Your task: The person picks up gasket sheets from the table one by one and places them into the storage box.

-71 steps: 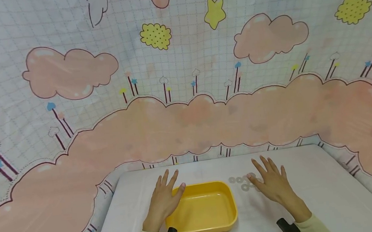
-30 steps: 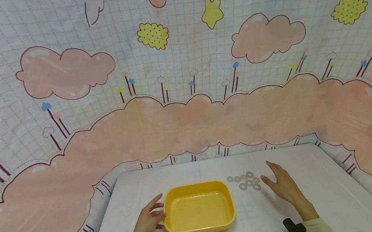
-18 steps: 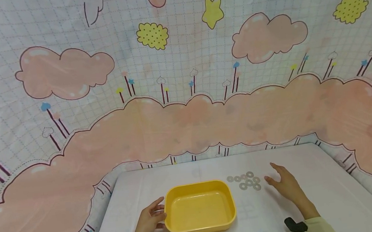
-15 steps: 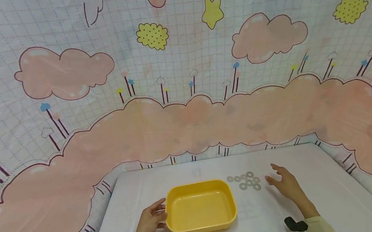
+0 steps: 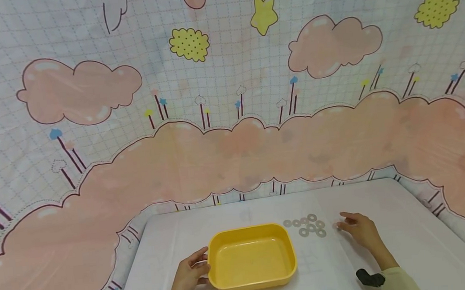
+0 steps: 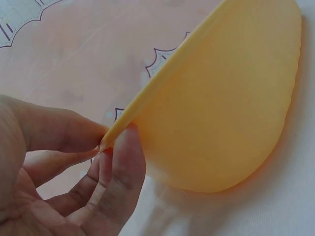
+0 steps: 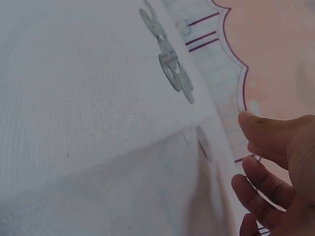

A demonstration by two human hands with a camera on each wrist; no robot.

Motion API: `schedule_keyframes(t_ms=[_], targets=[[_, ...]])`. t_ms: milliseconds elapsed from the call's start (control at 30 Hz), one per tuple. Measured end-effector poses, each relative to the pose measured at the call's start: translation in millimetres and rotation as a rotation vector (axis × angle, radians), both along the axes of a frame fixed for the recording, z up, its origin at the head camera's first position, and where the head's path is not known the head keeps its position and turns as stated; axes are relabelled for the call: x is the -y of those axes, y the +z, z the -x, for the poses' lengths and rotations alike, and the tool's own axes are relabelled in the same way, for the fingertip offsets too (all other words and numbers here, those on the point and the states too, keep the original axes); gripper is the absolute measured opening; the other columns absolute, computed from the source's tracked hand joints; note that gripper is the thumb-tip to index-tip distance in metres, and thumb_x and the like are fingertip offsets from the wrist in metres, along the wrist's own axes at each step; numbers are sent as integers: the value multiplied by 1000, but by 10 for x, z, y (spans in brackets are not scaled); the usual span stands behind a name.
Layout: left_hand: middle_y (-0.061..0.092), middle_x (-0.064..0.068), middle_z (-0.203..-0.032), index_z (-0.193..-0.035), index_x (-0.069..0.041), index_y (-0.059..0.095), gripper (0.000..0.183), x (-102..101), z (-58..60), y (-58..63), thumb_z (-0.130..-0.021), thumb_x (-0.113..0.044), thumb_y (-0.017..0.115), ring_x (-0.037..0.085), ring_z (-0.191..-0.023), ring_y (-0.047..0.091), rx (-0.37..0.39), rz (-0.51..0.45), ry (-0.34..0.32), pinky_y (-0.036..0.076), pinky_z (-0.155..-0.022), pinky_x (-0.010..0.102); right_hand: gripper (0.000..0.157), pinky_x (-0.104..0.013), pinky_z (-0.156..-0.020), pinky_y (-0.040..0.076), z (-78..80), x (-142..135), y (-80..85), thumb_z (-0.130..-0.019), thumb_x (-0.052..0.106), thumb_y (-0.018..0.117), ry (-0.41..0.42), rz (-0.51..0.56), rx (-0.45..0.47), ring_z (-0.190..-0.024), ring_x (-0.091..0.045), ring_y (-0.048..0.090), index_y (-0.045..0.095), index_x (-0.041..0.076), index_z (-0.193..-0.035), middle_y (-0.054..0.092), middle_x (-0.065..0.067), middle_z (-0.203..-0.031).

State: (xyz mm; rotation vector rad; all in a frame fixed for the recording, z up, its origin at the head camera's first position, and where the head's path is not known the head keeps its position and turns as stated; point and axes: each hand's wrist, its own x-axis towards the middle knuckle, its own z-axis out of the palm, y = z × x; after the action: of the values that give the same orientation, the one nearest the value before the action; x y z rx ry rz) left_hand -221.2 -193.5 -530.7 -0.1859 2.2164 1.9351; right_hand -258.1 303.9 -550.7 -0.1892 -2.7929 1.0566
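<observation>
A yellow rectangular tray (image 5: 252, 257) stands on the white table, with nothing inside it. My left hand (image 5: 187, 274) is at the tray's left side. In the left wrist view, the fingers of that hand (image 6: 74, 177) pinch the tray's rim between thumb and fingertips. Several flat grey rings (image 5: 311, 227), like washers, lie in a loose cluster right of the tray. Just right of the rings is my right hand (image 5: 363, 233), its fingers loosely bent and holding nothing. The right wrist view shows this hand (image 7: 275, 172) above the table, near a single ring (image 7: 203, 143).
A white cloth covers the table (image 5: 231, 215). Behind and around it hangs a printed curtain (image 5: 234, 159) with clouds and stars. A black band (image 5: 370, 278) is on my right wrist, next to a pale sleeve (image 5: 399, 283).
My left hand has come down to the tray's left side, and the tray has shifted slightly right. My right hand has moved right, off the rings, its spread fingers now drawn closer together.
</observation>
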Motion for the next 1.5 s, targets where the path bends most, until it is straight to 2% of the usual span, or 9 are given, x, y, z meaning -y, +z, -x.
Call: schedule_keyframes(t_ms=[100,200,467,600,700,800,967,1233,1500], targets=[[52,14,-116,-136,-5,47,58,6,6,-13,-80,-3,64,17,-90,61,6,4,6,55,-60,31,44,-39,-72,47,11,-25,-30,-84,25,66,1,-26,-3,-89,-29,56,61,1,-120,63,-17,-98],[51,13,-116,-136,-5,47,58,5,12,-24,-80,-3,64,17,-89,61,11,2,9,55,-60,31,44,-34,-69,45,17,-56,-73,-83,27,66,-6,-36,12,-85,-25,54,61,1,-119,62,-17,-97],[54,14,-114,-136,-7,47,58,-1,23,-19,-80,-2,62,18,-88,61,16,6,11,55,-62,31,52,-28,-67,40,50,-79,-109,-82,39,67,-16,6,80,-85,-23,50,62,4,-121,59,-13,-97],[56,14,-111,-135,-6,48,58,-6,26,-28,-79,-3,62,18,-82,61,16,6,23,56,-62,32,49,-28,-66,39,54,-60,-110,-82,38,66,-7,-3,91,-85,-22,50,63,5,-119,59,-13,-97],[57,15,-111,-135,-5,48,58,-15,21,-27,-79,-4,62,19,-80,61,12,2,29,56,-61,32,46,-31,-67,42,53,-48,-110,-83,36,66,-7,-22,91,-85,-24,52,64,5,-117,60,-16,-99],[57,16,-111,-136,-5,47,58,-25,9,-17,-80,-4,62,19,-80,61,12,-3,32,56,-60,32,44,-41,-72,46,52,-39,-110,-83,36,65,-11,-35,99,-90,-29,56,65,6,-117,62,-20,-103],[57,16,-111,-136,-6,47,57,-29,3,-16,-80,-4,62,19,-81,60,13,-6,37,56,-60,33,42,-51,-79,44,52,-17,-129,-83,33,64,-33,-54,107,-100,-37,57,65,8,-116,61,-23,-110],[56,16,-111,-135,-6,48,57,-7,17,-37,-79,-4,61,19,-81,61,17,1,28,56,-61,33,33,-55,-82,37,55,0,-161,-81,27,65,-35,-66,93,-101,-38,57,68,10,-110,62,-22,-109],[56,14,-109,-135,-6,48,57,-3,10,-36,-80,-5,62,18,-80,60,16,-6,25,56,-62,33,30,-52,-79,36,77,-21,-180,-78,23,68,-18,-58,77,-98,-35,56,67,8,-104,63,-19,-106]])
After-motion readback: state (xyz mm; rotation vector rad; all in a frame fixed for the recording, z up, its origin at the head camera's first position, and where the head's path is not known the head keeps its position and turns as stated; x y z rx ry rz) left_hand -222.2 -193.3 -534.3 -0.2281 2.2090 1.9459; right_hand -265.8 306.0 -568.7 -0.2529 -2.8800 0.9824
